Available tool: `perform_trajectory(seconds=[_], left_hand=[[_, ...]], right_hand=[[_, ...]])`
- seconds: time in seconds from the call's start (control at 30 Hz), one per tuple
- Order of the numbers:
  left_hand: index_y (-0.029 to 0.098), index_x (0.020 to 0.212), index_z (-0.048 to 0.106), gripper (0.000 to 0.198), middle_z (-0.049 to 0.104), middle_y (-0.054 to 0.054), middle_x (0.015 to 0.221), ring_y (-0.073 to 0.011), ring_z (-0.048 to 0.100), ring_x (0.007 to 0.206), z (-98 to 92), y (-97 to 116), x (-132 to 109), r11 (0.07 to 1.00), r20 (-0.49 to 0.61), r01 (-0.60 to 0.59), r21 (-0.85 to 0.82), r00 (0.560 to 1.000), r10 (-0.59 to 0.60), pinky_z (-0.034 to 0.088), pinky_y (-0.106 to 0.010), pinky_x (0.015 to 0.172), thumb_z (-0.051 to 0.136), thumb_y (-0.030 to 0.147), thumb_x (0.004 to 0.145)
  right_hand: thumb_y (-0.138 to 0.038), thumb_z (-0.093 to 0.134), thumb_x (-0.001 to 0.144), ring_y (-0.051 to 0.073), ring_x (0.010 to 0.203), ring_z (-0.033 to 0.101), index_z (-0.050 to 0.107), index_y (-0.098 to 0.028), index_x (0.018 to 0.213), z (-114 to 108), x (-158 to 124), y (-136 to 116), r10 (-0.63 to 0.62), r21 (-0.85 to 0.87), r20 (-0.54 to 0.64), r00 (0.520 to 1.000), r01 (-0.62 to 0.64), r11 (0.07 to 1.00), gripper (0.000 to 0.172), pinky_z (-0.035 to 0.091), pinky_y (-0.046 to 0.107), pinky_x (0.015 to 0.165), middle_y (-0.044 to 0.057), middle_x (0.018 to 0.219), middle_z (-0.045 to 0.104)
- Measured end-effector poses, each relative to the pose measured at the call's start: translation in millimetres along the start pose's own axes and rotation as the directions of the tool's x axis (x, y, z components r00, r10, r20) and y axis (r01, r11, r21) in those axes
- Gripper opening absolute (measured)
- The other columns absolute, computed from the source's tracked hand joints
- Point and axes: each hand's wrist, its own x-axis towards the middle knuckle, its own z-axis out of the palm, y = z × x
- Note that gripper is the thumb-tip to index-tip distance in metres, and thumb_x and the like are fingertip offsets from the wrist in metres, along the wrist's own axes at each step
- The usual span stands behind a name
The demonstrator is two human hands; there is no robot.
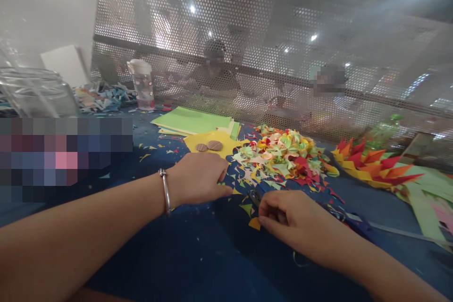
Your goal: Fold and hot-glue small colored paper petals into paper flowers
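My left hand (200, 178), with a silver bangle at the wrist, is over the blue table just in front of a yellow paper sheet (228, 143). Its thumb points right; what its curled fingers hold, if anything, is hidden. Two brown roundish pieces (208, 146) lie on that sheet. My right hand (283, 214) has its fingers curled beside a dark tool (255, 197), whose shape is too blurred to name; whether the hand grips it is unclear. An orange paper scrap (254, 223) lies by its fingertips. Beyond both hands is a heap of colourful paper cuttings (286, 153).
Green paper sheets (193, 121) are stacked behind the yellow one. A cup (142, 85) and a glass jar (38, 94) stand at the back left. Red and orange pointed paper (375, 165) lies right, near a green bottle (387, 132). A perforated screen (247, 33) borders the table; people sit beyond.
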Motion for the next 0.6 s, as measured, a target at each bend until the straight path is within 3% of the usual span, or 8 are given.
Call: perform_trajectory(seconds=[0.13,0.23,0.43,0.6], left_hand=[[0.019,0.070,0.057,0.010,0.064,-0.003,0.079,-0.0170,0.054,0.067,1.4,-1.6,-1.9,0.994,0.041,-0.107,-0.031,0.993,0.108,0.029,-0.027,0.054,0.059,0.027,0.076],[0.018,0.071,0.059,0.005,0.064,-0.002,0.081,-0.0166,0.055,0.070,2.9,-0.6,-0.5,0.978,0.018,-0.178,-0.108,0.983,0.181,0.033,-0.026,0.057,0.056,0.020,0.075],[0.019,0.080,0.061,0.012,0.063,0.001,0.076,-0.0128,0.055,0.066,2.6,6.2,6.3,0.902,-0.082,-0.268,-0.338,0.963,0.255,0.037,-0.023,0.059,0.053,0.013,0.073],[0.017,0.082,0.064,0.022,0.066,0.001,0.077,-0.0114,0.058,0.068,5.3,10.5,7.4,0.814,-0.090,-0.291,-0.502,0.954,0.285,0.041,-0.021,0.060,0.051,0.006,0.069]], right_hand=[[-0.020,0.056,0.086,0.012,0.053,0.054,0.066,-0.020,0.076,-0.5,-0.3,0.1,-0.002,0.025,-0.009,1.000,0.002,1.000,0.014,0.037,0.022,0.048,-0.002,0.062,0.062],[-0.019,0.056,0.087,0.012,0.051,0.052,0.064,-0.021,0.077,-2.7,-0.6,-0.1,0.007,0.043,-0.027,1.000,-0.006,0.999,0.013,0.035,0.022,0.047,-0.004,0.060,0.059],[-0.024,0.054,0.089,0.013,0.055,0.051,0.060,-0.021,0.077,-7.8,-0.7,-1.1,-0.004,0.062,-0.180,0.984,0.015,0.998,0.014,0.039,0.025,0.050,-0.002,0.066,0.058],[-0.028,0.054,0.092,0.013,0.058,0.053,0.059,-0.022,0.078,-7.7,-1.1,-0.6,-0.082,0.013,-0.360,0.929,0.093,0.996,0.016,0.041,0.026,0.054,-0.002,0.067,0.058]])
